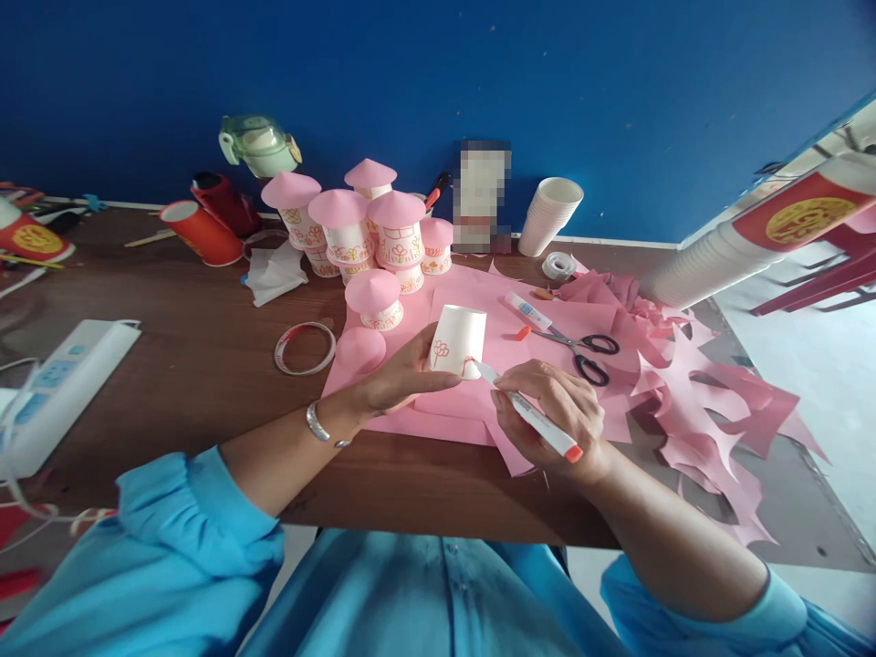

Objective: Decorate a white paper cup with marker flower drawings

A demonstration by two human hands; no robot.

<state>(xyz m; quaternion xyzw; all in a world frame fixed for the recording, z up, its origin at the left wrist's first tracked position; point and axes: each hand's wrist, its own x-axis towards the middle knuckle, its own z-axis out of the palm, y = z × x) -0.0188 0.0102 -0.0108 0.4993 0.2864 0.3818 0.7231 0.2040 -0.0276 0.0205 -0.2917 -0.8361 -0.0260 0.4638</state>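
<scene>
My left hand (401, 376) grips a white paper cup (460, 333), which is tilted and carries a red flower drawing low on its side. Between the fingers of my right hand (551, 406) is a white marker (540, 426) with a red end, its tip touching the cup near a second red mark. The red marker cap (524, 334) lies on pink paper (444, 401) beyond my hands. Several cups with pink cone roofs (397, 214) and drawn flowers stand behind, some stacked. A lower roofed cup (373, 297) is closest to my left hand.
Black-handled scissors (581, 347) and a glue stick (528, 310) lie right of the cup. Pink paper scraps (712, 411) cover the table's right side. A tape roll (305, 349) and a power strip (75, 383) are at left. Stacked white cups (549, 217) stand by the blue wall.
</scene>
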